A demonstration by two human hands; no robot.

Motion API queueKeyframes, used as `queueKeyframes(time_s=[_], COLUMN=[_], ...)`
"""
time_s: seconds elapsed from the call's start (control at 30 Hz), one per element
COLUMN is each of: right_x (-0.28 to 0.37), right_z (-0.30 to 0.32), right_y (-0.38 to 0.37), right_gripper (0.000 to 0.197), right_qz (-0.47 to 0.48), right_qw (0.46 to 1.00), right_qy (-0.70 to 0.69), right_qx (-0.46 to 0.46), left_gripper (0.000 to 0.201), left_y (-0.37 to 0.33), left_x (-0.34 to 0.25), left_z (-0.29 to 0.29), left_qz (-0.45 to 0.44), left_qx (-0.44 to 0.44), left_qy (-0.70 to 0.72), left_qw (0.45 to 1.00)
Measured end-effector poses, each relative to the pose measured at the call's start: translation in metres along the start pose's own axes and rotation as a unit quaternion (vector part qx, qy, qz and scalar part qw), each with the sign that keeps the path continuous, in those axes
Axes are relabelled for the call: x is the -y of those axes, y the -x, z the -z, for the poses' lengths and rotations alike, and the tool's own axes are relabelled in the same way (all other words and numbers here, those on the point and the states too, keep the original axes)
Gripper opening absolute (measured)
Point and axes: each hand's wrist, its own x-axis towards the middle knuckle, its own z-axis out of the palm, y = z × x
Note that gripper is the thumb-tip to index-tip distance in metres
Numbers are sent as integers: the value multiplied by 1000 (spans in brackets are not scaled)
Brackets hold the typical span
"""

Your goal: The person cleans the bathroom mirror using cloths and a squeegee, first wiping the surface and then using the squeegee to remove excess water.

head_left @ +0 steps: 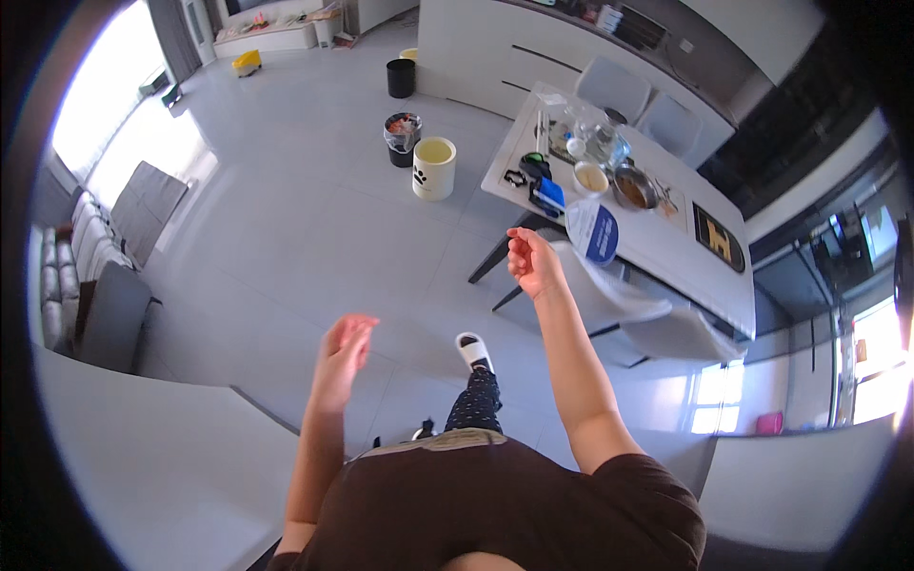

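My left hand (344,360) is over the floor, slightly blurred, its fingers loosely bent and apart with nothing seen in them. My right hand (534,263) is raised beside the dining table, fingers curled in and no object showing in them. Just right of that hand, a round white-and-blue flat disc (600,235) shows at the table edge, apart from the fingers; what supports it is unclear. The white dining table (657,236) carries a white bowl (590,179), a metal pot (634,187), a blue box (547,194) and a clear glass jug (602,145).
White chairs (609,290) line the table's near side, more stand behind it. Ahead on the grey floor (286,205) are a cream bin (434,169), a lined black bin (402,143) and another black bin (401,78). A grey sofa (114,314) stands left. My white slipper (470,348) is below.
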Motion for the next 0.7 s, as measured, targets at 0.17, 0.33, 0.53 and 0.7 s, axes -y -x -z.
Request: queueKeyframes(time_s=[0.17,0.33,0.53,0.7], right_x=[72,110,131,142], right_z=[37,107,159,140], right_y=[-208,-404,-519,-532], right_gripper=[13,13,31,59], right_qz=[46,114,131,7], right_qw=[989,919,634,554], right_qy=[135,347,720,791], right_qx=[-21,-150,-250,-259], left_gripper=[16,19,21,20], left_y=[-76,-163,-273,-300], left_x=[11,8,-16,-5], left_z=[2,-43,-101,-106], left_qz=[58,140,157,196], left_qx=[-198,-258,-183,-199], left_qy=[-26,63,-13,29], left_qw=[978,954,970,960])
